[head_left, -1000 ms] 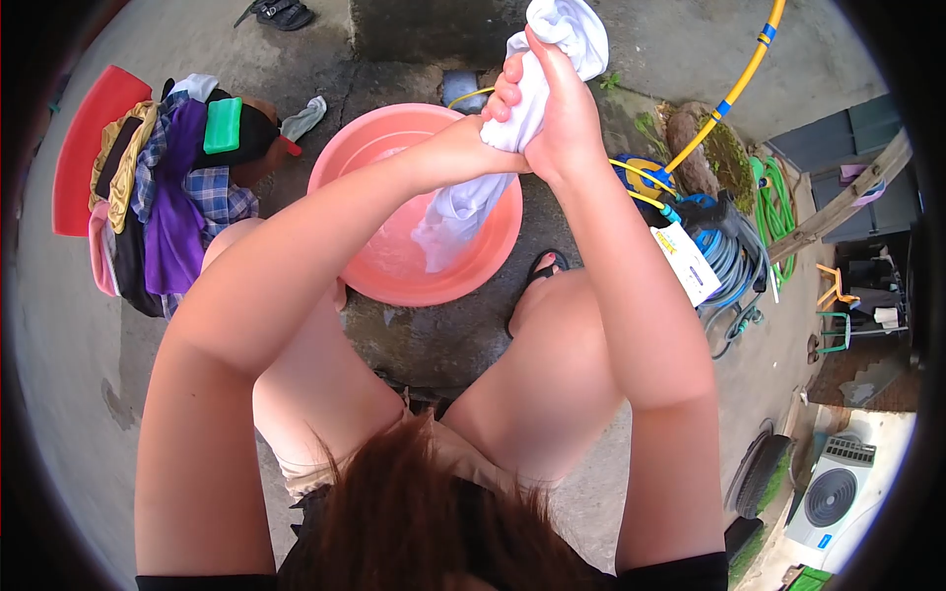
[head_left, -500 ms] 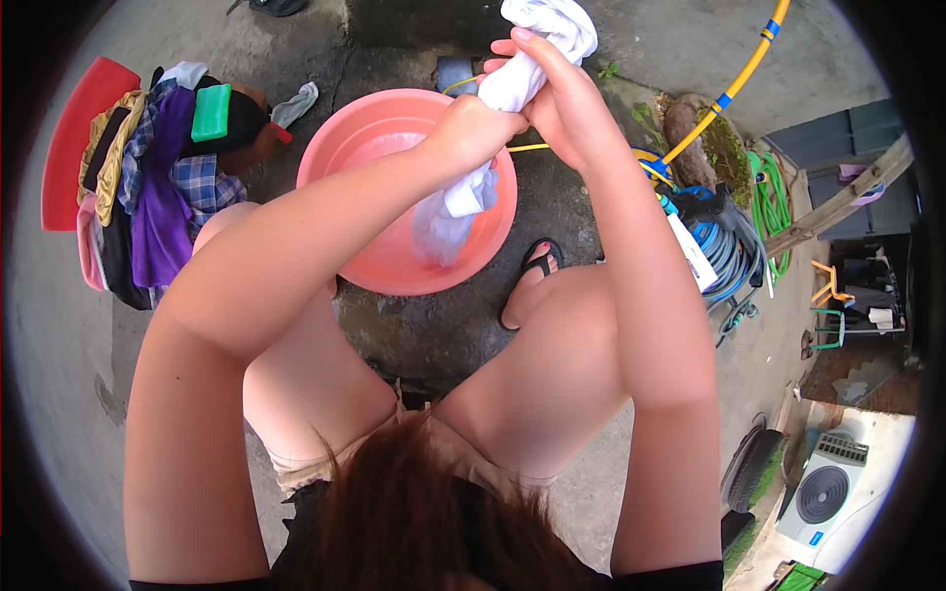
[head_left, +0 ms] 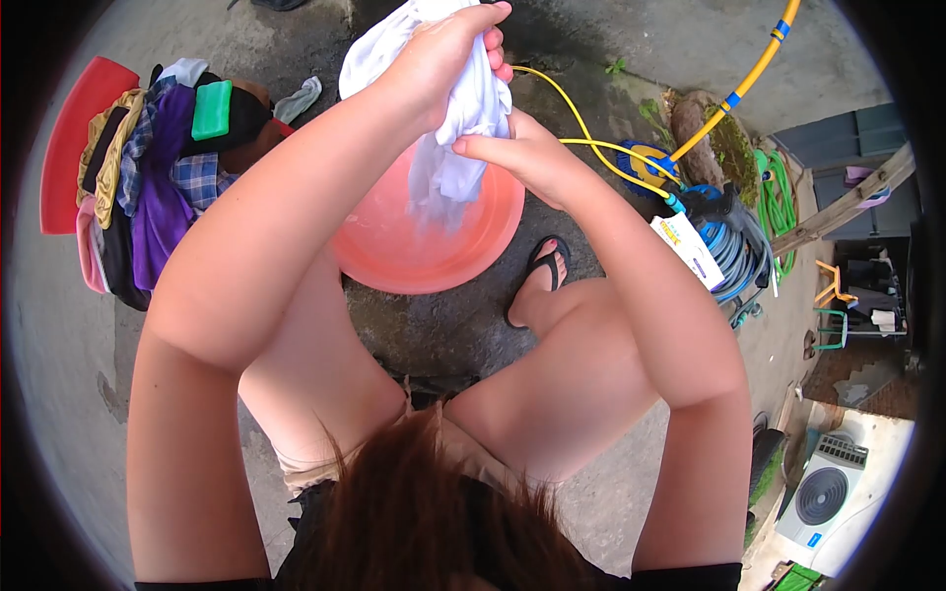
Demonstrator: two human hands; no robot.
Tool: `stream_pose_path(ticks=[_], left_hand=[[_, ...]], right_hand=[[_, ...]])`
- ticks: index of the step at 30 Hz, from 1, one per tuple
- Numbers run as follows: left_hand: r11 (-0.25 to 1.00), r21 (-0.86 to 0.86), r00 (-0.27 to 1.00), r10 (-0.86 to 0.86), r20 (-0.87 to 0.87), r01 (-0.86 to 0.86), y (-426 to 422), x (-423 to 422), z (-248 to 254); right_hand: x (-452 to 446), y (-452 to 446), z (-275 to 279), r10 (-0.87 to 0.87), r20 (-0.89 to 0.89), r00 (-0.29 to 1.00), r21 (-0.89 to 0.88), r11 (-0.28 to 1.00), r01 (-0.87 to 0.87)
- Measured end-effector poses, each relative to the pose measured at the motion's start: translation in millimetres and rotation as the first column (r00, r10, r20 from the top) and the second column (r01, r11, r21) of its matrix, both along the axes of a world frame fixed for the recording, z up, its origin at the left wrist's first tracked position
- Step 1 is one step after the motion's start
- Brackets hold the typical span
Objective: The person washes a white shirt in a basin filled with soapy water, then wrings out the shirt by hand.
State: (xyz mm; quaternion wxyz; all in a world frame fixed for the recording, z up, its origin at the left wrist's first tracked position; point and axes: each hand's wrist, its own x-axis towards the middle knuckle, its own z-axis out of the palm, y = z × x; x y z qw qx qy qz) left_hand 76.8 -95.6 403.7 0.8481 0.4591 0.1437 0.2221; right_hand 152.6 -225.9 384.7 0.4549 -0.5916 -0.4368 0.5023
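Observation:
A wet white cloth [head_left: 471, 108] is bunched up above the pink basin [head_left: 498, 222], and its lower end hangs down into the basin. My left hand [head_left: 443, 54] is closed around the upper part of the cloth, with the fingertips showing on its right side. Lower down on the right, my right hand [head_left: 517, 153] grips the cloth's edge, its thumb lying over the front and its other fingers mostly hidden behind. Part of the basin's left side is hidden by my left forearm.
Clothes, including a purple one [head_left: 163, 197], lie beside a red container [head_left: 74, 148] at left, with a green soap-like block [head_left: 211, 110] on top. A yellow hose [head_left: 734, 98], coiled blue hose [head_left: 739, 258] and a rock [head_left: 693, 133] are at right.
My left hand has moved up and onto the cloth's upper part, and my right hand has come down to its lower right side. The twisted cloth has shifted left and loosened into wider folds.

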Motion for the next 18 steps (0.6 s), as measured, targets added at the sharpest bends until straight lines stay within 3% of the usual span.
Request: stream_pose_path(ticks=[1,5,8,9,12,13,14,18], left_hand=[[0.997,-0.070,0.981,0.055,0.184,-0.042,-3,-4,8],[0.971,-0.161,0.980,-0.158,0.122,0.177,12,5,0],[0.976,-0.165,0.986,-0.125,0.113,0.142,8,0,12],[0.978,-0.040,0.966,-0.193,0.170,0.203,19,-1,1],[0.940,0.189,0.947,-0.243,-0.209,0.283,22,-9,-15],[0.863,0.241,0.886,-0.382,-0.263,0.444,20,-16,-12],[0.858,0.154,0.848,-0.430,-0.310,0.491,22,-16,-18],[0.692,0.252,0.736,-0.622,-0.267,0.676,1,-31,-22]], right_hand=[[0,3,-11,-0.121,-0.035,0.992,0.026,0.992,0.122],[-7,8,-9,-0.315,-0.147,0.938,0.000,0.948,0.319],[3,13,-11,-0.360,-0.226,0.905,0.029,0.926,0.375],[2,14,-4,-0.387,-0.235,0.891,0.050,0.911,0.409],[13,19,-2,-0.439,-0.322,0.839,0.124,0.859,0.497],[18,19,-4,-0.441,-0.368,0.819,0.141,0.844,0.518],[24,20,-8,-0.437,-0.402,0.805,0.139,0.840,0.525],[12,18,12,-0.454,-0.557,0.695,0.094,0.797,0.596]])
